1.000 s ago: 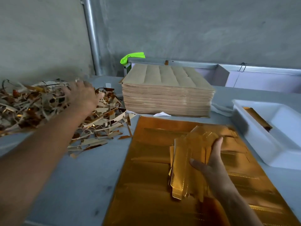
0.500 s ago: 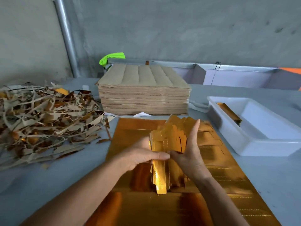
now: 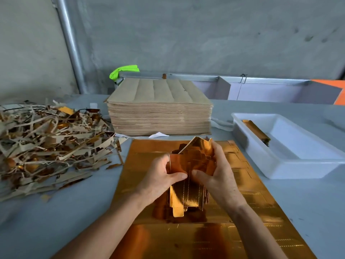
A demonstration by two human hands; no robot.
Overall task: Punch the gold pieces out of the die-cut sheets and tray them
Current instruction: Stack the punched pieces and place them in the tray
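Note:
A bundle of punched-out gold pieces (image 3: 190, 165) stands on end above a gold die-cut sheet (image 3: 252, 206) lying flat on the table. My left hand (image 3: 160, 178) grips the bundle's left side, thumb across its front. My right hand (image 3: 218, 174) grips its right side, fingers behind and thumb in front. The two thumbs nearly meet. A white plastic tray (image 3: 291, 165) stands to the right, holding a small stack of gold pieces (image 3: 256, 129) along its left wall.
A tall stack of brown sheets (image 3: 158, 113) sits behind the gold sheet. A heap of cut-off waste strips (image 3: 46, 146) covers the table's left side. A metal pole (image 3: 70, 43) and a green cloth (image 3: 124, 71) stand at the back wall.
My left hand left the waste heap and came to the bundle that my right hand held alone. Both hands now hold it upright, and the pieces are drawn closer together.

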